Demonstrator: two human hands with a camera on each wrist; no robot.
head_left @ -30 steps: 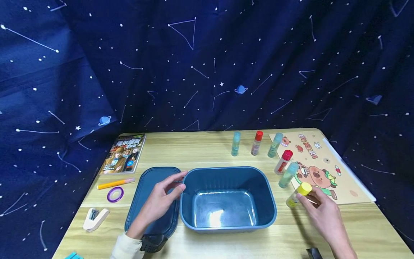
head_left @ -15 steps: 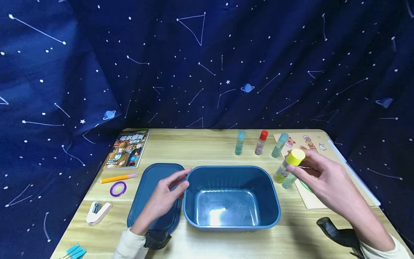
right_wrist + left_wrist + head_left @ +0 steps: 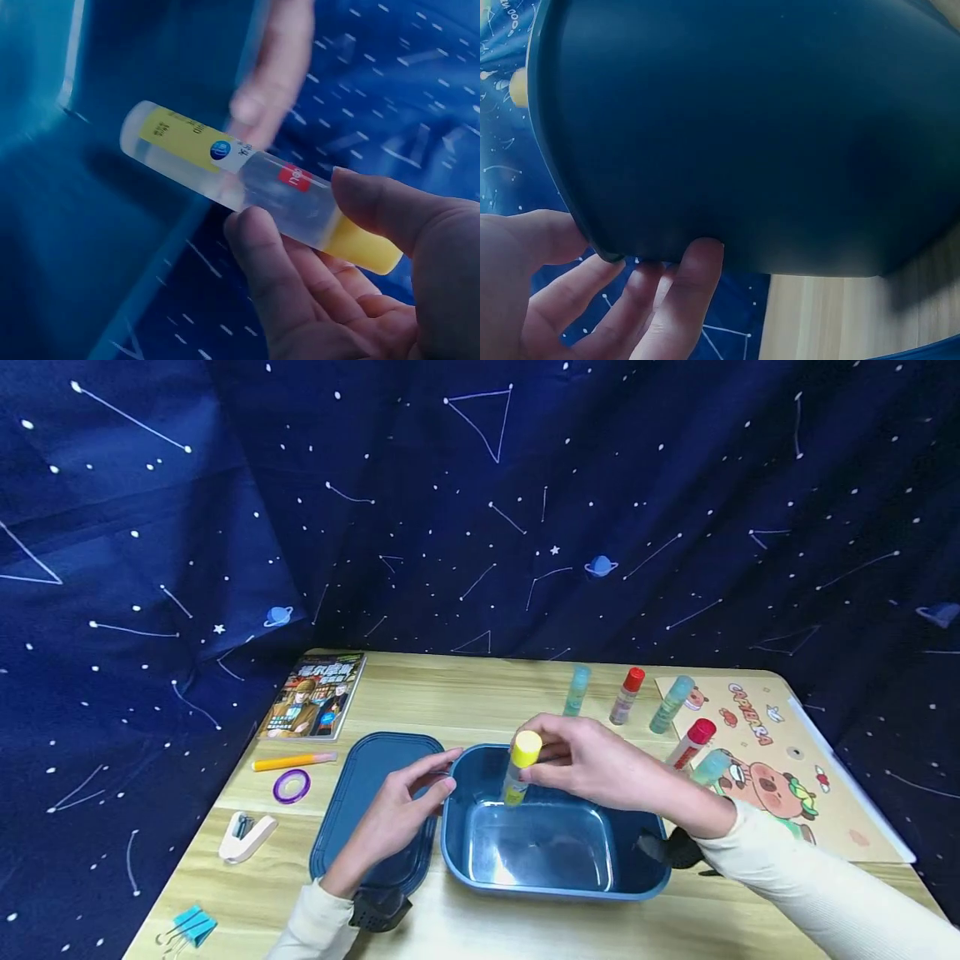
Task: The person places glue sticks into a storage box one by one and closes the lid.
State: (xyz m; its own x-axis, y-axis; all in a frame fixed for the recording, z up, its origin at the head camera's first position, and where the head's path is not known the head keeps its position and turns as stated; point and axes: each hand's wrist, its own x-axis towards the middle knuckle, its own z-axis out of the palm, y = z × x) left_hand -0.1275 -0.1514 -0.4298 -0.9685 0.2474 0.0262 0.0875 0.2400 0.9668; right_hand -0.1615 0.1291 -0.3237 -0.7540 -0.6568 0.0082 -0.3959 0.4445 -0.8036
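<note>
My right hand (image 3: 588, 762) pinches a clear glue bottle (image 3: 516, 783) with a yellow cap, thumb and fingertips at the cap end. The bottle hangs slightly tilted, cap up, over the left part of a dark blue plastic bin (image 3: 555, 893). Close up in the right wrist view, the glue bottle (image 3: 195, 154) shows a yellow label and clear contents. Against the bin's left side, my left hand (image 3: 405, 806) touches the rim with fairly straight fingers. In the left wrist view its thumb (image 3: 694, 274) rests on the bin's outer wall (image 3: 727, 135).
Several glue bottles stand at right, among them a red-capped one (image 3: 626, 696) and a teal one (image 3: 672, 703), beside a capybara folder (image 3: 757, 735). Left lie a blue lid (image 3: 375, 827), a book (image 3: 311, 697), an orange pen (image 3: 292, 762), purple tape (image 3: 291, 786), a white stapler (image 3: 246, 837) and a blue clip (image 3: 195, 925).
My right hand has lifted the yellow-capped glue bottle off the table at right and carried it leftward over the bin. The left hand stays at the bin's rim; the head view has shifted slightly.
</note>
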